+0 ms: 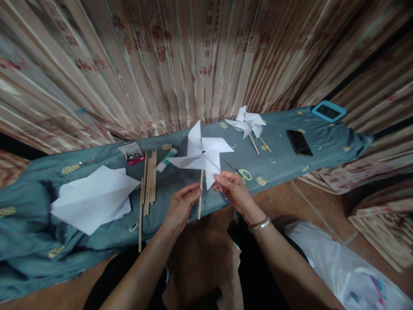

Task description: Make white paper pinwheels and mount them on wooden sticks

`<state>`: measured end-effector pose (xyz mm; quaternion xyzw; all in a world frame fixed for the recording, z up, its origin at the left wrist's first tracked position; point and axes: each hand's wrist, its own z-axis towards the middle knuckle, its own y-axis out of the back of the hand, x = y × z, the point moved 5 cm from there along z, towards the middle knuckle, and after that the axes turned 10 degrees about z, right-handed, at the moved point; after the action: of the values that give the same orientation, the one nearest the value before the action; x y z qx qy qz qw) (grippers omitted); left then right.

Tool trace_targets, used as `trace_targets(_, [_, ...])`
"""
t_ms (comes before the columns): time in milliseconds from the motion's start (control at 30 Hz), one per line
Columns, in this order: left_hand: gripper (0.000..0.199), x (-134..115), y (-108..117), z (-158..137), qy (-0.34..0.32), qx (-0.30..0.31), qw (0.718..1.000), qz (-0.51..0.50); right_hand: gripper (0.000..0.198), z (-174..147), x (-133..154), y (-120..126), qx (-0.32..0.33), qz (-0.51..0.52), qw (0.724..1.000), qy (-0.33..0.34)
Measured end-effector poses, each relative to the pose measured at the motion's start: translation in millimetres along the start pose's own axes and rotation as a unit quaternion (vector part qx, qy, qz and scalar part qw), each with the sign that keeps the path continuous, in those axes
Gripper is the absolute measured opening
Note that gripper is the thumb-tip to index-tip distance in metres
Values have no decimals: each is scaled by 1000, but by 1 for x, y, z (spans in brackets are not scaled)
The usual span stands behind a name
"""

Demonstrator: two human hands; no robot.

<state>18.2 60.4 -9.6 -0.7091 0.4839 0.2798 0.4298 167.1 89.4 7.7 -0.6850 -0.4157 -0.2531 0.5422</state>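
Note:
A white paper pinwheel [195, 148] with a silver pin at its centre is held up over the cloth-covered table. My left hand [184, 201] pinches its wooden stick [200, 202] between thumb and fingers. With thumb and forefinger, my right hand [232, 189] grips the tip of the pinwheel's lower blade. Just behind the right hand lie scissors [244, 175] with yellow-green handles. A glue stick [167, 160] rests left of the pinwheel, beside several loose wooden sticks [150, 181].
White paper sheets [93, 198] and a box of pins [133, 156] lie on the green cloth [180, 211] at left. Finished pinwheels [247, 122], a phone [299, 143] and a blue-framed device [329, 111] lie to the right. Curtains [206, 56] hang behind; a plastic bag [342, 267] is at lower right.

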Motion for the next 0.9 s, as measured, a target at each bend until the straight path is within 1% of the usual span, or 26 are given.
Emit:
trace_targets(233, [40, 2, 1, 1, -4, -5, 1000, 2, 34, -3, 1, -4, 4, 2, 1000, -3])
trace_targets(567, [34, 1, -5, 0, -38, 41, 998, 19, 32, -6, -4, -13, 37, -10, 999, -8])
trace_targets(700, [35, 1, -6, -1, -41, 45, 998, 22, 31, -5, -6, -15, 45, -18, 999, -10])
trace_targets(900, [36, 2, -7, -1, -43, 48, 998, 16, 35, -5, -10, -17, 40, -53, 998, -2])
